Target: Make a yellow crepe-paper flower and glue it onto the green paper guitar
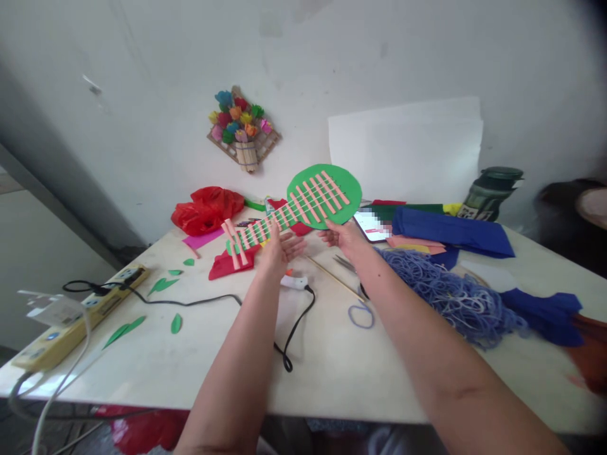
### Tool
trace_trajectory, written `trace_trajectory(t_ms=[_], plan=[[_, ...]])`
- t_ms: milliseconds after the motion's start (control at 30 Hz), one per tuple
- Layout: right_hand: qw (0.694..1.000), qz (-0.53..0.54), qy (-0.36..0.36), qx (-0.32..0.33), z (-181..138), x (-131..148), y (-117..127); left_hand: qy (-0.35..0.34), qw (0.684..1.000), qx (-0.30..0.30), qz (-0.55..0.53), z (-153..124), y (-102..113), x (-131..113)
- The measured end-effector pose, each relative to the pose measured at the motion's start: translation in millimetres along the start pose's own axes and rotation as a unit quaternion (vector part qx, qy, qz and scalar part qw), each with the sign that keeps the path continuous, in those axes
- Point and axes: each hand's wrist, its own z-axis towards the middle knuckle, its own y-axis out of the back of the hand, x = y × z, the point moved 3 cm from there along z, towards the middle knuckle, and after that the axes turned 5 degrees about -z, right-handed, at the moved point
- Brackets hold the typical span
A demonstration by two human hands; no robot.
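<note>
A flat green paper guitar (pixel 309 201) with a round body, pink cross strips and pale strings is held tilted above the table. My left hand (pixel 283 248) grips its narrow neck with the thumb on the front and the other fingers stretched out below. At the lower rim of the round body, my right hand (pixel 342 237) holds the edge between thumb and fingers. Beneath my hands lie a white glue gun (pixel 294 282) with a black cord, a thin wooden stick (pixel 334 278) and scissors (pixel 345 263), partly hidden by my right forearm.
Blue yarn (pixel 446 291) and folded blue paper (pixel 450 232) lie to the right, near a phone (pixel 373 225) and dark green bottle (pixel 493 194). Left are a power strip (pixel 85 316), green paper leaves (pixel 164 285) and a red plastic bag (pixel 206 210). Paper flowers (pixel 241 120) hang on the wall.
</note>
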Motion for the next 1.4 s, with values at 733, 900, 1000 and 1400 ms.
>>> trace_trajectory(t_ms=[733,900,1000,1400], plan=[[0.995,-0.080,-0.003,0.066,-2.2,26.1,32.5,-0.128,0.956,0.049,0.260,-5.7,23.8,-43.7],[0.996,-0.045,0.025,0.067,-6.5,31.8,8.1,-0.131,0.970,0.040,0.202,-9.3,23.9,-55.6],[0.990,-0.095,0.034,0.099,-12.3,28.4,-13.3,-0.131,0.979,-0.005,0.155,-6.5,23.9,-59.0],[0.967,-0.128,-0.001,0.219,-35.1,-3.4,-71.6,-0.221,0.969,-0.107,-0.036,9.0,21.8,-37.8]])
